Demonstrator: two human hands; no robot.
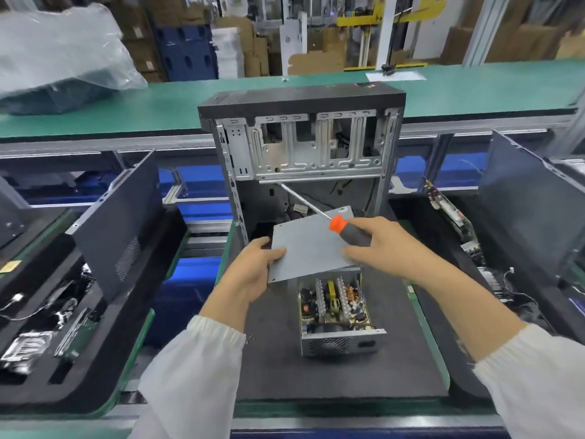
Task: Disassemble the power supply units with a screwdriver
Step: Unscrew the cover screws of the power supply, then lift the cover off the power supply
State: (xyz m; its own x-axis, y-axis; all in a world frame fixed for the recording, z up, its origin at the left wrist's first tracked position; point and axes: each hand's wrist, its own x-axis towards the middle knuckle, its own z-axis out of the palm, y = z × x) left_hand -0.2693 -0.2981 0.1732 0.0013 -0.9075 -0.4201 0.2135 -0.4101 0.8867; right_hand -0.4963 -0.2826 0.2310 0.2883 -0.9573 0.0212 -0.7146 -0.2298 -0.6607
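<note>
Bright, even light from overhead; shadows are soft and short. The open grey metal power supply box throws only a faint shadow on the black foam mat just below the left hand and the right hand. Mild glare lies on the clear plastic wrapping far above the left hand. Wide-angle distortion bows the green table beyond both hands. The background cardboard boxes are blurred; the frame corners are soft.

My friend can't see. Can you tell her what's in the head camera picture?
A person's left hand and right hand lift a flat grey metal cover off an opened power supply, showing its circuit parts. The right hand also holds an orange-and-grey screwdriver. An empty computer case stands behind, on a black mat.
</note>
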